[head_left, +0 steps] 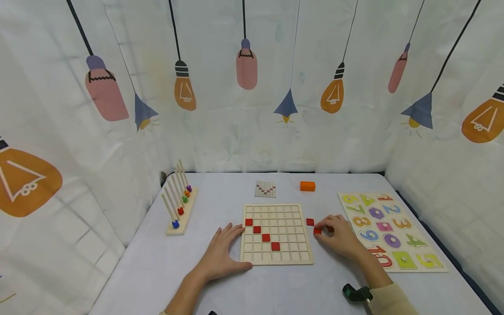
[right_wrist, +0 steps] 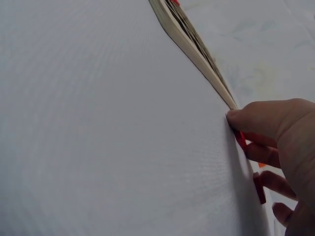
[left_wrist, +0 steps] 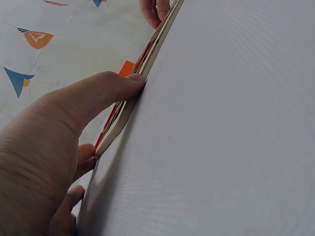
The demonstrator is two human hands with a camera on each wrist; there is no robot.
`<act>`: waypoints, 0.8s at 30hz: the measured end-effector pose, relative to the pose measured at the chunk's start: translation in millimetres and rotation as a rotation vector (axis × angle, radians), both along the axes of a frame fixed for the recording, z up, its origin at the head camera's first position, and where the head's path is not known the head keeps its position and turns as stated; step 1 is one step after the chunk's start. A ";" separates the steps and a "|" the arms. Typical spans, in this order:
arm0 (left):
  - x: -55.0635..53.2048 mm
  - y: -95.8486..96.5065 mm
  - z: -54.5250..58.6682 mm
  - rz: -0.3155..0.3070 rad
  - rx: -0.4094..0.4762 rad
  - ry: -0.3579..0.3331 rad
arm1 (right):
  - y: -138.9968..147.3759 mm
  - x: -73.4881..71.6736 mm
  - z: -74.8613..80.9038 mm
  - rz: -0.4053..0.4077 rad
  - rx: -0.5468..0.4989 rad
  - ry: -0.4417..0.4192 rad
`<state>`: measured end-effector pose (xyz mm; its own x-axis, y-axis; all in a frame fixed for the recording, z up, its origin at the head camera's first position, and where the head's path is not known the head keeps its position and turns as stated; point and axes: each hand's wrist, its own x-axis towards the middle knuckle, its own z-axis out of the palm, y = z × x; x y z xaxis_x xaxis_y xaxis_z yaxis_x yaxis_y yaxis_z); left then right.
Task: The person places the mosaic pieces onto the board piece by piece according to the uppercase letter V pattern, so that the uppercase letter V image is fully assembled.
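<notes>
A wooden grid board (head_left: 291,234) lies flat on the table, with red square tiles in a diagonal row of its cells; one such tile (head_left: 266,237) sits near the middle. My left hand (head_left: 222,256) rests at the board's left side, fingers spread along the edge and thumb on the near left corner. To the right of the board, my right hand (head_left: 340,236) pinches a red tile (right_wrist: 240,139) between thumb and fingers, close to the tabletop. Another red tile (right_wrist: 259,188) stands by its other fingers. A loose red tile (head_left: 310,222) lies just beyond that hand.
A small pattern card (head_left: 265,189) and an orange block (head_left: 307,186) lie behind the board. At left stands a peg rack (head_left: 185,214) with coloured beads. A number puzzle board (head_left: 397,232) lies at right, partly under the right forearm. Printed cloth surrounds the table.
</notes>
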<state>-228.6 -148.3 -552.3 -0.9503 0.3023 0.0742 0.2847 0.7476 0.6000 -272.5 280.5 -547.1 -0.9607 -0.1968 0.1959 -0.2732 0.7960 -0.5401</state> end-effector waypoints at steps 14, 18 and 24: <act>1.1 0.9 0.9 0.004 -0.012 -0.003 | -0.4 0.8 -0.2 -0.005 0.005 0.014; 0.8 0.9 0.6 0.004 -0.012 -0.003 | -0.5 0.9 0.8 -0.010 -0.006 0.007; 0.2 0.3 0.1 -0.003 -0.009 0.006 | -1.6 0.7 2.7 -0.008 -0.021 -0.010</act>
